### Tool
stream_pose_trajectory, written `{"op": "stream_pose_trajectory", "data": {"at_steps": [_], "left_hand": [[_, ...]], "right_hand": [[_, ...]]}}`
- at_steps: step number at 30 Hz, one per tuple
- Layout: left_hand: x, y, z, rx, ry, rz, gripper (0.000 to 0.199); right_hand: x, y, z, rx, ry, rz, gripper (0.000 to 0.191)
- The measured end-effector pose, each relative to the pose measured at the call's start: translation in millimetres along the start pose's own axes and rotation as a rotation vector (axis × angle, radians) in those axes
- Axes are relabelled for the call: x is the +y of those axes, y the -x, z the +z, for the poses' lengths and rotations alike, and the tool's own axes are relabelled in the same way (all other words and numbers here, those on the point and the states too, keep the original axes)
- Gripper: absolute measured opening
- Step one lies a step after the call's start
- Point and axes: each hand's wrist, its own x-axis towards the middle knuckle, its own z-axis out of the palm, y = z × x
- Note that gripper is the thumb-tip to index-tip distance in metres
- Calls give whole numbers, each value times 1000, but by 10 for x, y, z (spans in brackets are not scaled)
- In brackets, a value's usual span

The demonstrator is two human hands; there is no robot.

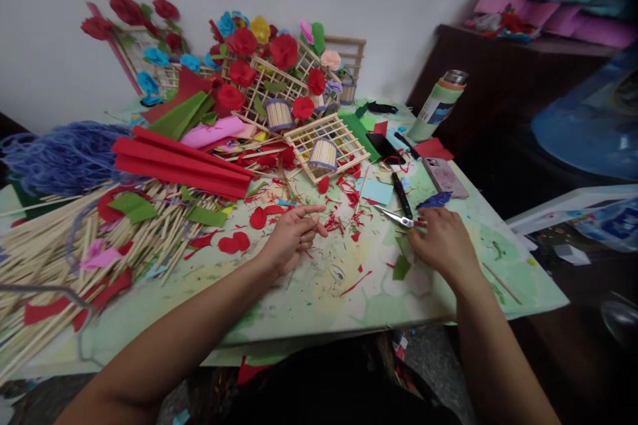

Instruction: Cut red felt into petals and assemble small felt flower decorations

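Observation:
Over the middle of the table (319, 309), my left hand (294, 236) hovers with fingers loosely together; whether something thin is between them is too small to tell. My right hand (441, 239) is at the handle end of the scissors (393, 216), whose blades point left and whose handles are mostly hidden under the fingers. A dark blue piece (434, 200) lies just behind that hand, and a black pen-like tool (401, 196) beside the blades. Green scraps (401, 265) sit left of my right wrist. Red petals (234, 242) lie left of my left hand.
Stick lattices (326, 146) with paper flowers (284, 52) lean at the back. Sticks (44, 246), blue yarn (64, 156) and folded red paper (182, 163) cover the left. A bottle (438, 106) and phone (445, 177) stand and lie at the right. Light blue paper (375, 191) lies mid-table.

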Motion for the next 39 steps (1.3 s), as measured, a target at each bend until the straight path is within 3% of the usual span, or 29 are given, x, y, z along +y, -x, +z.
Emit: {"op": "stream_pose_trajectory", "data": {"at_steps": [3, 8, 11, 16, 20, 22, 25, 29, 34, 39], "left_hand": [[8, 11, 5, 5, -22, 13, 28], [12, 18, 5, 12, -36, 30, 27], [7, 4, -12, 23, -39, 46, 27], [-10, -35, -41, 59, -60, 81, 27], [-24, -55, -54, 65, -75, 103, 29], [-29, -63, -63, 66, -74, 112, 29], [-34, -77, -75, 65, -61, 124, 30], [-46, -93, -80, 76, -40, 135, 29], [-69, -89, -73, 81, -27, 161, 27], [-68, -55, -54, 69, -43, 156, 25]], "right_hand": [[225, 117, 69, -88, 52, 9, 39], [245, 152, 135, -113, 35, 89, 41], [253, 136, 101, -31, -24, 70, 42], [276, 122, 22, 211, -157, 32, 50], [79, 130, 11, 328, -356, 35, 56], [-104, 146, 15, 263, -484, 47, 53], [-395, 167, 34, 36, -639, 49, 46], [-674, 170, 95, -242, -795, 22, 58], [-810, 153, 140, -337, -780, 16, 73], [-866, 131, 82, -385, -603, -61, 70]]}}
